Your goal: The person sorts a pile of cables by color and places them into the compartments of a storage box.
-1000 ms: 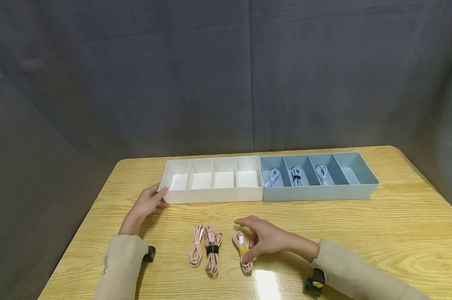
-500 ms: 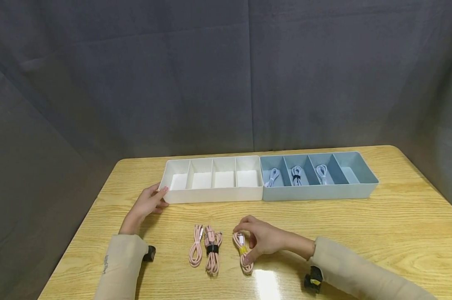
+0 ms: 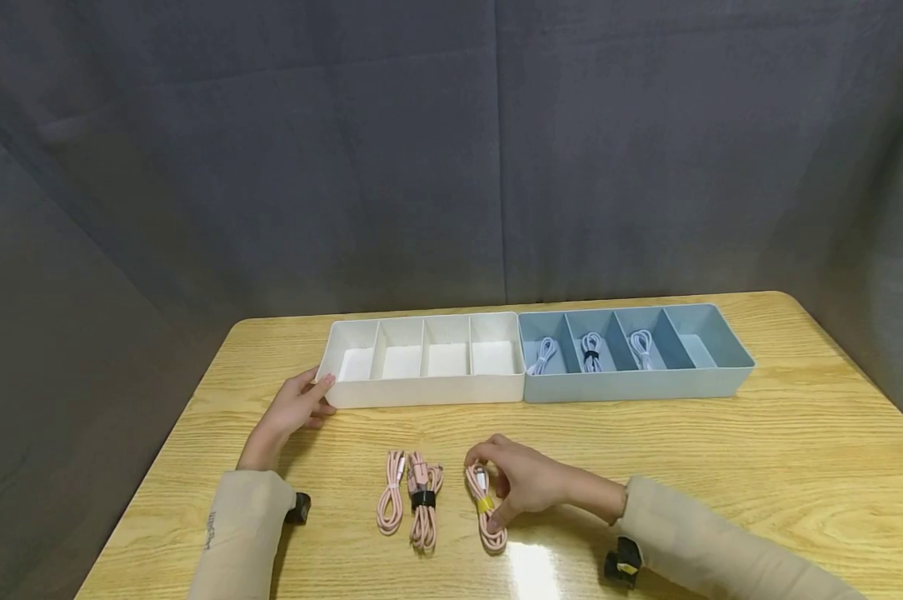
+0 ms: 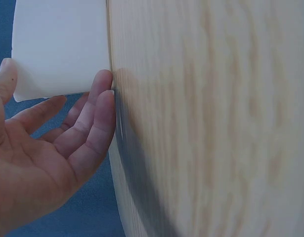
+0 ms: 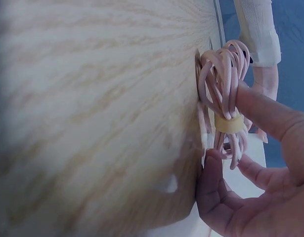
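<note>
While three pale blue cables sit one apiece in the left-hand three compartments of the blue tray, we count three pink ones on the wooden table in front. We judge the work to be about half done: the pale coils look settled, and we take the pink ones to be what is left, since no cable shows in the adjoining white tray.

The right hand grasps the pink cable with a yellow band, thumb near one end of the bundle and fingers curled at the other. The pink cable with a black strap and the thinner pink cable lie to its left, untouched. The left hand rests with relaxed fingers around the white tray's near left corner, without clenching.

We cannot tell whether the grasped bundle has left the tabletop. Its far side is hidden, and in the right wrist view pink strands overlap too closely to separate. The blue tray's front wall may cover the coils' lower ends. The left wrist view shows only one end of the white tray, and both sleeves run out of the head view.
</note>
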Tool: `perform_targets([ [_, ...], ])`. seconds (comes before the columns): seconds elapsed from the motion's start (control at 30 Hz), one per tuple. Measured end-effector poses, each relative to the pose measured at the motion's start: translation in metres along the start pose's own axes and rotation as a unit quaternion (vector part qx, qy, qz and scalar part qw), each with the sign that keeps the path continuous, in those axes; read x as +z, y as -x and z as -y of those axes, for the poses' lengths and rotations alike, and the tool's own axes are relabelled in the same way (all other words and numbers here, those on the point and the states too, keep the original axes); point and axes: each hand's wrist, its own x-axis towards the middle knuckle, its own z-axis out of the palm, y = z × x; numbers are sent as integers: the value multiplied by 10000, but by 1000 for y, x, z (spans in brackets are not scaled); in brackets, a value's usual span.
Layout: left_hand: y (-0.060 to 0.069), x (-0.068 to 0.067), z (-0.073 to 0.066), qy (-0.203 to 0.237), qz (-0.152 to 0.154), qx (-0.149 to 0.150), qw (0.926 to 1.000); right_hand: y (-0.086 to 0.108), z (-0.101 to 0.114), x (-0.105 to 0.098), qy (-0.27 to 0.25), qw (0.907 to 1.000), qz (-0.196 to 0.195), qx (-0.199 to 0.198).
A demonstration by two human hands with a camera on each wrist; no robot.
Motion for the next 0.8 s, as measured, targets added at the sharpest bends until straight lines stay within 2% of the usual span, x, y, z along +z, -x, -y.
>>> perform_targets([
  [0.23,0,0,1,24,10,-40,10000,1,1,-2,-93,9999,-4,-47],
  [0.5,1,0,2,62,57,-43,10000,1,0,-4,-525,9986,61,-44],
  [0.8,0,0,2,11,32,-46,10000,0,-2,-3,-1134,9928,-38,376],
])
